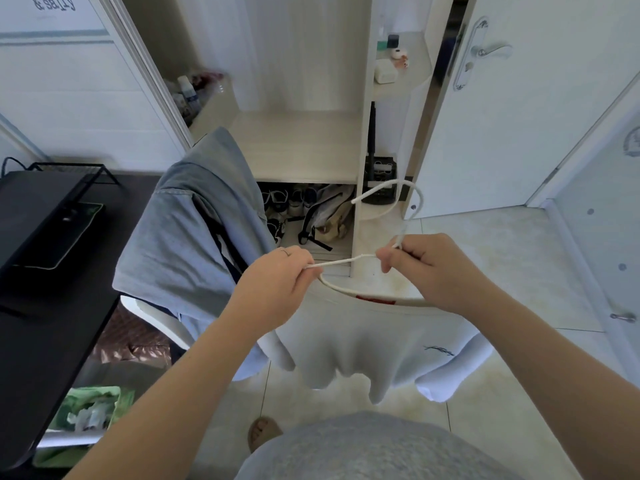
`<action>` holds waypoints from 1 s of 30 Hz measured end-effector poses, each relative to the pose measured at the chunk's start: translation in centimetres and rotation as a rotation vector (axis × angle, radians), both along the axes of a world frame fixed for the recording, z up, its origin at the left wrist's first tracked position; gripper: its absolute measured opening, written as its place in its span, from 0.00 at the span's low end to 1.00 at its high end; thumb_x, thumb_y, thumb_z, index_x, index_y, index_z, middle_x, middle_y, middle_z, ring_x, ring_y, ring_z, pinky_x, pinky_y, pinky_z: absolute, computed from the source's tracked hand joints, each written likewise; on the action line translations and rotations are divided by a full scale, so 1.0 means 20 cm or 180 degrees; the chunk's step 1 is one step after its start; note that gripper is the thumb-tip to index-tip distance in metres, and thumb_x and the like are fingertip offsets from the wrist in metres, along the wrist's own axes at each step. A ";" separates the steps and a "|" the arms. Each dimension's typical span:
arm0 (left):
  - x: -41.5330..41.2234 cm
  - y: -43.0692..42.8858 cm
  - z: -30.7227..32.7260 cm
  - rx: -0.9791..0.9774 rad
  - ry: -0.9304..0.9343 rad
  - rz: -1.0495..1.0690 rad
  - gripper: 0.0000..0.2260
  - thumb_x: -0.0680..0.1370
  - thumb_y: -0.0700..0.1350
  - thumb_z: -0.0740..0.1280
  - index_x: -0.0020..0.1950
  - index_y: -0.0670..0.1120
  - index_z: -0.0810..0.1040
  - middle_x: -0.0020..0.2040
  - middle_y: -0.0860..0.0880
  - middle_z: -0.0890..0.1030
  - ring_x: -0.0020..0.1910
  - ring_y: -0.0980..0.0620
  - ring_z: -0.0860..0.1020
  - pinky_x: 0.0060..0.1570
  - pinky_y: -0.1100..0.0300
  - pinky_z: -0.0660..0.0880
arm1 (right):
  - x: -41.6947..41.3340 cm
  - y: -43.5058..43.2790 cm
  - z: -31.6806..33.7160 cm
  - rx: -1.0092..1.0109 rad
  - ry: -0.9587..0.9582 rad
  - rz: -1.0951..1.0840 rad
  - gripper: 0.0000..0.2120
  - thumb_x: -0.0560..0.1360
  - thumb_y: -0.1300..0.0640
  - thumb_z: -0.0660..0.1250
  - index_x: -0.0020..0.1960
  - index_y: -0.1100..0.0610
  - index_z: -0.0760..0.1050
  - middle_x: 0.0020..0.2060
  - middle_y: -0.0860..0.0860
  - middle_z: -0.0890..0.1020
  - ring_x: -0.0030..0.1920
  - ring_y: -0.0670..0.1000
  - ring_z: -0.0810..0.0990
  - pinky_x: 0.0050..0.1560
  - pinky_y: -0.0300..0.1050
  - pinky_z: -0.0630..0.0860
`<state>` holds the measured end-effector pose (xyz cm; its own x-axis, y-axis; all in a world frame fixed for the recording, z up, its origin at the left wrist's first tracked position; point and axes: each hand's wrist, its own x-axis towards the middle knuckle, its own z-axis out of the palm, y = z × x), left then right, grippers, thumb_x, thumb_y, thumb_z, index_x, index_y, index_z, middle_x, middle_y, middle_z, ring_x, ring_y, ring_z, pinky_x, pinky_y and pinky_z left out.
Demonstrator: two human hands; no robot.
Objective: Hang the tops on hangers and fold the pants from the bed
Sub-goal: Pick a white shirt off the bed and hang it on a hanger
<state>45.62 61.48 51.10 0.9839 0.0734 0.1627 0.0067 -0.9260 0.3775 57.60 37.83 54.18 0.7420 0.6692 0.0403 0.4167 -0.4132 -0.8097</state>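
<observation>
Looking down at my own two bare arms, I held a white hanger point(398, 183) out in front of me with a white top point(363, 344) draped on it. My left hand point(280, 282) had its fingers curled, pinching the outer end of the hanger's thin left arm, right where the top's neckline met it. My right hand point(426, 268) was closed in a loose fist around the hanger's stem just under the hook, and the hook curved up and away from me above that fist. The top hung below both hands, its hem in soft folds above the pale tiled floor point(502, 271), with a red label point(375, 299) showing inside the back edge of the collar.

Just left of my left hand, a blue-grey garment point(194, 237) lay over the top edge of a white chair point(156, 318), hanging down its back. Left of the chair stood a black desk point(52, 323), and a green bag point(93, 407) sat on the floor beside the desk's near corner.

Straight ahead, an open wardrobe point(301, 143) showed a pale bare shelf; under that shelf's front edge were several shoes point(287, 200) and a slumped bag point(327, 213). To the right stood a white door point(519, 116) with a metal lever handle
</observation>
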 end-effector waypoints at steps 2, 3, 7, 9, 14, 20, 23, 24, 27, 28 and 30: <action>0.01 0.00 -0.01 0.0085 -0.0218 0.0131 0.16 0.84 0.53 0.57 0.43 0.45 0.74 0.36 0.53 0.72 0.37 0.51 0.72 0.36 0.54 0.70 | 0.01 0.03 0.00 0.0053 0.0063 0.0057 0.15 0.79 0.46 0.67 0.36 0.51 0.80 0.21 0.42 0.69 0.24 0.43 0.67 0.28 0.33 0.65; 0.02 0.01 -0.01 0.0035 -0.0263 0.0132 0.15 0.85 0.52 0.58 0.42 0.46 0.73 0.35 0.54 0.70 0.36 0.51 0.71 0.35 0.53 0.70 | 0.02 0.04 -0.01 0.0085 0.0070 0.0085 0.15 0.77 0.44 0.67 0.38 0.52 0.80 0.23 0.43 0.72 0.25 0.43 0.68 0.29 0.33 0.66; 0.03 0.13 0.05 -0.0001 -0.0647 0.0245 0.18 0.82 0.53 0.57 0.42 0.43 0.76 0.35 0.50 0.75 0.36 0.48 0.73 0.37 0.53 0.69 | 0.12 -0.02 -0.07 -0.0009 -0.0107 0.0249 0.04 0.74 0.47 0.73 0.47 0.45 0.79 0.41 0.42 0.82 0.43 0.41 0.79 0.45 0.30 0.71; 0.01 0.20 0.10 -0.0019 -0.0865 0.0379 0.17 0.82 0.52 0.57 0.43 0.42 0.77 0.38 0.49 0.78 0.39 0.49 0.73 0.38 0.56 0.66 | 0.19 -0.12 -0.14 -0.0213 0.0065 0.0207 0.12 0.72 0.51 0.76 0.53 0.40 0.78 0.48 0.39 0.82 0.51 0.38 0.79 0.50 0.28 0.70; -0.03 0.35 0.14 -0.0074 -0.0971 0.0791 0.15 0.81 0.51 0.57 0.44 0.43 0.77 0.39 0.54 0.76 0.41 0.53 0.71 0.40 0.58 0.63 | 0.30 -0.33 -0.37 -0.0740 0.1286 -0.0162 0.10 0.75 0.62 0.74 0.53 0.51 0.83 0.49 0.47 0.87 0.56 0.46 0.83 0.58 0.43 0.77; -0.04 0.43 0.08 -0.0061 -0.0292 0.0669 0.12 0.84 0.48 0.60 0.44 0.47 0.75 0.38 0.55 0.74 0.43 0.50 0.72 0.41 0.51 0.70 | 0.31 -0.35 -0.44 -0.0603 0.0721 -0.0791 0.06 0.76 0.61 0.72 0.44 0.64 0.80 0.36 0.58 0.80 0.40 0.54 0.75 0.43 0.48 0.70; -0.05 0.44 0.04 0.0173 0.0157 0.0534 0.13 0.84 0.50 0.58 0.40 0.49 0.71 0.36 0.54 0.72 0.40 0.48 0.72 0.41 0.45 0.73 | 0.29 -0.30 -0.38 -0.0023 0.0669 -0.1131 0.07 0.76 0.60 0.72 0.40 0.54 0.80 0.34 0.49 0.79 0.36 0.50 0.73 0.38 0.42 0.67; -0.05 0.44 0.03 0.0206 0.0250 0.0525 0.14 0.84 0.50 0.58 0.40 0.49 0.71 0.36 0.53 0.72 0.40 0.48 0.72 0.42 0.45 0.74 | 0.29 -0.28 -0.36 0.0098 0.0594 -0.1166 0.07 0.76 0.60 0.72 0.40 0.54 0.79 0.34 0.50 0.79 0.36 0.49 0.73 0.37 0.42 0.67; -0.05 0.41 0.00 0.0074 0.0095 0.0634 0.15 0.84 0.49 0.58 0.38 0.47 0.70 0.34 0.51 0.72 0.38 0.48 0.72 0.41 0.46 0.73 | 0.27 -0.25 -0.28 0.0338 0.0448 -0.0980 0.08 0.75 0.59 0.73 0.40 0.53 0.76 0.33 0.47 0.78 0.34 0.46 0.72 0.34 0.36 0.68; -0.05 0.40 0.00 -0.0037 -0.0047 0.0701 0.15 0.84 0.49 0.59 0.38 0.46 0.70 0.34 0.51 0.72 0.38 0.48 0.72 0.39 0.47 0.72 | 0.26 -0.24 -0.26 0.0337 0.0421 -0.0906 0.10 0.74 0.58 0.74 0.40 0.52 0.74 0.32 0.46 0.77 0.33 0.45 0.71 0.33 0.35 0.67; -0.05 0.39 0.00 -0.0251 -0.0353 0.0820 0.16 0.84 0.48 0.59 0.38 0.46 0.71 0.33 0.51 0.72 0.37 0.52 0.71 0.36 0.53 0.69 | 0.25 -0.24 -0.24 0.0195 0.0326 -0.0869 0.13 0.72 0.57 0.76 0.40 0.52 0.71 0.31 0.46 0.75 0.32 0.45 0.70 0.34 0.39 0.67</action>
<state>44.58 69.27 51.05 0.9077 0.3354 0.2522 0.1926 -0.8669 0.4597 62.69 33.12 49.39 0.8965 0.4430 -0.0098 0.2118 -0.4477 -0.8687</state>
